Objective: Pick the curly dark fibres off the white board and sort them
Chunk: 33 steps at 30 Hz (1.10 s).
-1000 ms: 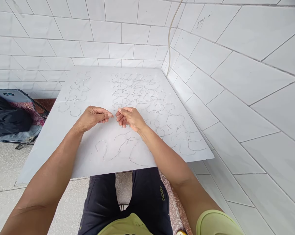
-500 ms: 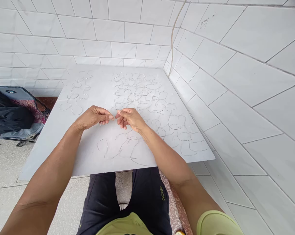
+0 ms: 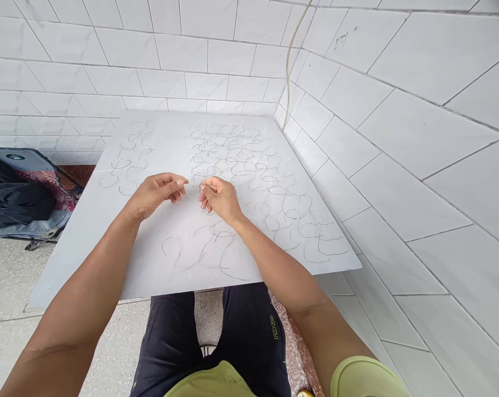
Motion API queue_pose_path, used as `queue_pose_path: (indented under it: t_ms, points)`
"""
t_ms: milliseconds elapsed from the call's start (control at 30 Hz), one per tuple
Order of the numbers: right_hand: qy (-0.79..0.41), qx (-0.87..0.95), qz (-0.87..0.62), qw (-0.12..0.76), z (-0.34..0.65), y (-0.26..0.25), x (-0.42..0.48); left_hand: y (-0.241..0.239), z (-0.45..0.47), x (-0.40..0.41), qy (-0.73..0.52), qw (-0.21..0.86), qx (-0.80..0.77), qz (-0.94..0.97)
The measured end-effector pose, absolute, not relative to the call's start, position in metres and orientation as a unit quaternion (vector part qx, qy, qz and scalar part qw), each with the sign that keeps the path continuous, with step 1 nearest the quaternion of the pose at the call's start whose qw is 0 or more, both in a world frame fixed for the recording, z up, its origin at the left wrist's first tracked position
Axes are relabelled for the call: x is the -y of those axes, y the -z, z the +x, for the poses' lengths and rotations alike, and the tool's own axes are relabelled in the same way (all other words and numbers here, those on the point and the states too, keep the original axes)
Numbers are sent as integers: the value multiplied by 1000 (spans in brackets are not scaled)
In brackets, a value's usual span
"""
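Note:
Over the middle of the white board [image 3: 79,231], my left hand [image 3: 160,193] pinches a thin wire, whose fine end shows just below the fingertips. My right hand [image 3: 221,199] is a short gap to the right, thumb and forefinger pressed together. A thin curved strand shows under its fingers, but I cannot make out whether they grip it. Many loose curved wires [image 3: 232,149] lie spread on the board beyond and right of my hands. Several longer bent wires [image 3: 177,251] lie in front of them, towards me. At the far left is a smaller group of curled wires [image 3: 127,162].
White tiled walls [image 3: 377,143] border the board behind and on the right. A pale cable [image 3: 288,71] hangs down the corner. On the left, a folding chair [image 3: 63,212] holds dark cloth [image 3: 17,201]. My legs [image 3: 249,331] are under the board's front edge.
My hands have drawn slightly apart and risen a little away from me. The fingertips, nearly touching before, now have a wider gap, and a wire end shows below my left fingers.

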State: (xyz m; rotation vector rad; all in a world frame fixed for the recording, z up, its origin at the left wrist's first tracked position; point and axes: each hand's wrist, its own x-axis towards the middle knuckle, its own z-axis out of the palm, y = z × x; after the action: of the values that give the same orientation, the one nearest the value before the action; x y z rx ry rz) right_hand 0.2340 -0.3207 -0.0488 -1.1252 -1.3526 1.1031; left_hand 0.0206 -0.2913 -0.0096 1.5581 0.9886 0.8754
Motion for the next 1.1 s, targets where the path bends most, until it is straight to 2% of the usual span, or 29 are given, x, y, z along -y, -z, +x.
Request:
queue_pose_path:
  t_ms: [100, 233, 333, 500, 600, 733, 933, 1100]
  points:
    - [-450, 528, -476, 540, 234, 48, 319, 10, 27, 292, -465, 489, -446, 588]
    - [-439, 500, -480, 572, 234, 47, 317, 14, 34, 297, -582, 283, -537, 540]
    - [-424, 495, -486, 582, 234, 47, 317, 16, 42, 308, -568, 176, -529, 605]
    - [-375, 527, -502, 575, 230, 52, 319, 23, 58, 320, -469, 135, -514, 706]
    - [-311, 577, -499, 567, 227, 57, 322, 25, 62, 320, -457, 170, -528, 695]
    - [-236, 666, -479, 520, 222, 62, 327, 24, 61, 318, -462, 280, -531, 653]
    - [-87, 771, -434, 459, 219, 63, 328, 21, 59, 314, -482, 451, -439, 609]
    - [-135, 779, -411, 455, 222, 54, 335, 18, 54, 312, -486, 486, -392, 612]
